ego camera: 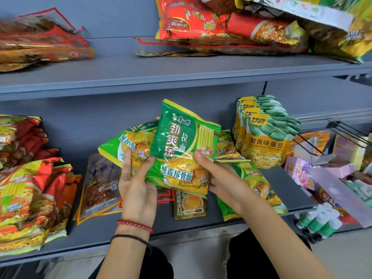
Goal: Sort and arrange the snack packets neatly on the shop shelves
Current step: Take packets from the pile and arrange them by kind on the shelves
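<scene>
Grey metal shelves run across the view: the upper shelf (181,73) carries a loose heap of red and yellow packets (241,27) at the right and flat dark ones (40,43) at the left. On the lower shelf (281,184), red noodle packets (30,198) are stacked at the left, and bean pouches (267,133) stand upright in a row at the right. Between them, held up in front of that shelf, is a green packet (181,150). Its long axis is near upright, its top leans slightly right, and its printed face is toward the camera. A second green packet (124,143) sits behind it, angled off to the left. The left hand (136,188) curls round the lower left of both, thumb on the rear one. The right hand (217,178) pinches the front packet's lower right edge, forefinger laid along its face. Another green packet (259,188) lies flat under the right forearm. A dark packet (100,184) and a small gold one (190,204) lie flat below the hands. A red bead bracelet (134,225) circles the left wrist.
</scene>
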